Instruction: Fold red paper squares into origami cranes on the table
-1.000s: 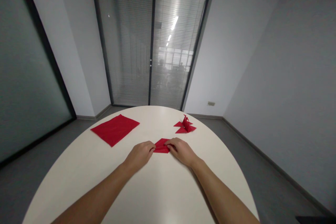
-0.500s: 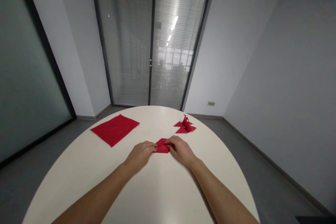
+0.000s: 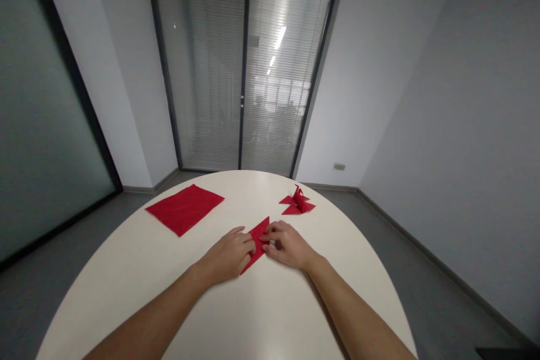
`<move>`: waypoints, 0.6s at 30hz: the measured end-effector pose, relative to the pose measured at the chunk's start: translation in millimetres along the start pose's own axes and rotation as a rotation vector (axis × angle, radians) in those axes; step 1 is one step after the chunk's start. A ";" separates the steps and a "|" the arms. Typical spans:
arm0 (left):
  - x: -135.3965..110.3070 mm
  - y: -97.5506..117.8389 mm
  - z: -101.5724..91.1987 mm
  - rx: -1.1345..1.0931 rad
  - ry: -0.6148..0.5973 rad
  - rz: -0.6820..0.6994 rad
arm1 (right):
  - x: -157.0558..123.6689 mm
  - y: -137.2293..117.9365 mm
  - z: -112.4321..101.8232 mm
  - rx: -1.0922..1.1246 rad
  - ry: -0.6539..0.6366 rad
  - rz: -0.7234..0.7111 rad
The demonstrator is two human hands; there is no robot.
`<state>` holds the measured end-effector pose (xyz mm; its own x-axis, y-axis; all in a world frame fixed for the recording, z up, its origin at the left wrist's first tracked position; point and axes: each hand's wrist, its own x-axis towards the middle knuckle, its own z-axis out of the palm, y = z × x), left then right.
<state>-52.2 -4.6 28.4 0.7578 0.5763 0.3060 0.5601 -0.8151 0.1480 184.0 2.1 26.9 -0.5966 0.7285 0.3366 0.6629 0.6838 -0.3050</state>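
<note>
A folded piece of red origami paper [image 3: 259, 231] rests slantwise on the round white table, one pointed end toward the back and the other toward me. My left hand [image 3: 228, 254] is at its left side, with curled fingers pressing on the paper. From the right, my right hand [image 3: 290, 244] has bent fingertips on the paper's right edge. The fingers of both hands cover part of the folds. Beyond my right hand stands a red folded paper crane [image 3: 299, 201] with spread wings.
On the table's [image 3: 236, 315] far left lies a flat red paper sheet [image 3: 185, 209] with faint creases. The table's curved edge runs around both sides. Behind are a glass partition with blinds [image 3: 211, 79] and grey walls.
The folded paper has been turned, from lying sideways between my hands to a slant with its points showing. My left fingers have shifted onto it, and my right fingers have spread somewhat.
</note>
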 end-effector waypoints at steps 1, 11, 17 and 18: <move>-0.1 -0.4 0.4 -0.014 -0.004 0.007 | -0.3 -0.2 -0.4 0.004 -0.006 -0.006; -1.8 -13.4 12.3 -0.239 0.101 -0.061 | -0.4 -3.6 0.8 0.040 -0.070 0.024; -0.9 -18.1 17.4 -0.161 0.076 -0.014 | -1.5 -1.3 3.3 0.069 -0.078 0.031; -0.6 -18.4 17.9 -0.149 0.077 -0.010 | -2.0 0.2 4.7 0.077 -0.078 0.041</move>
<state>-56.9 11.2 8.7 0.7211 0.5830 0.3743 0.5072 -0.8123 0.2880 183.3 0.9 22.0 -0.6053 0.7548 0.2528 0.6525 0.6524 -0.3856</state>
